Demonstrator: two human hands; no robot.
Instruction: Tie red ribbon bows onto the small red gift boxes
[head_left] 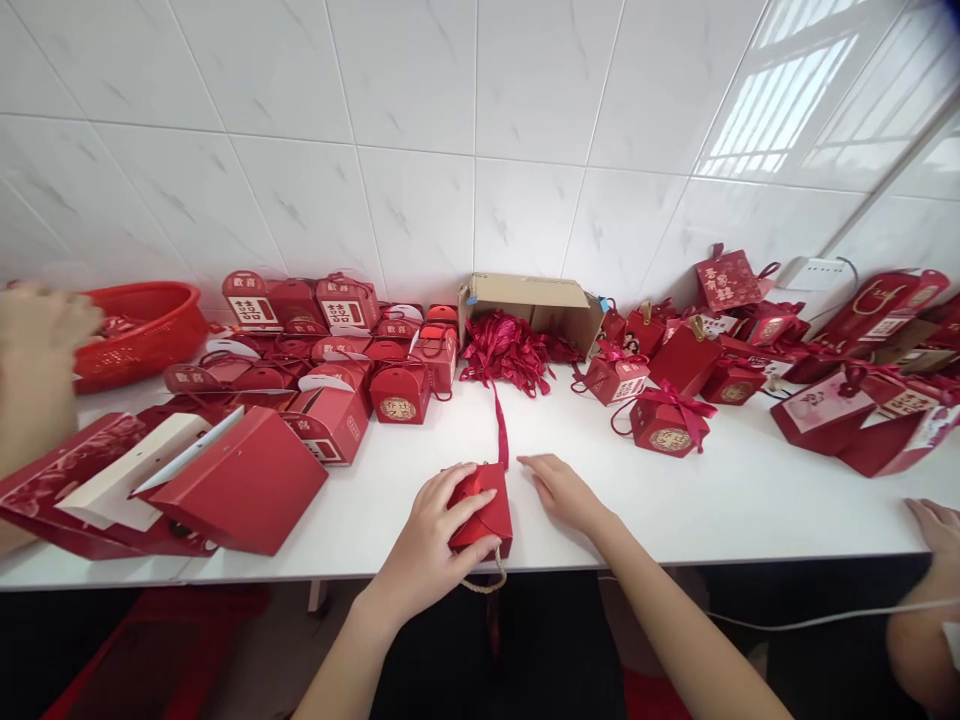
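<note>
A small red gift box [501, 520] lies at the front edge of the white table, a twisted cord handle [486, 586] hanging over the edge. My left hand [442, 525] grips it from above, fingers spread over the top and thumb at the near side. A dark red ribbon [502, 425] runs from the ribbon pile down to the back of the box and seems to pass under it. Just right of the ribbon, my right hand [562, 490] rests low over the table, fingers stretched out, apart from box and ribbon, with nothing visible in it.
Behind lies a ribbon pile [510, 350] in an open cardboard box [529, 290]. Red gift boxes [330, 415] crowd the left; finished-looking bowed boxes [667, 420] stand right. A red basin [150, 320], another person's blurred hand [45, 320] and a hand [934, 525] flank the table.
</note>
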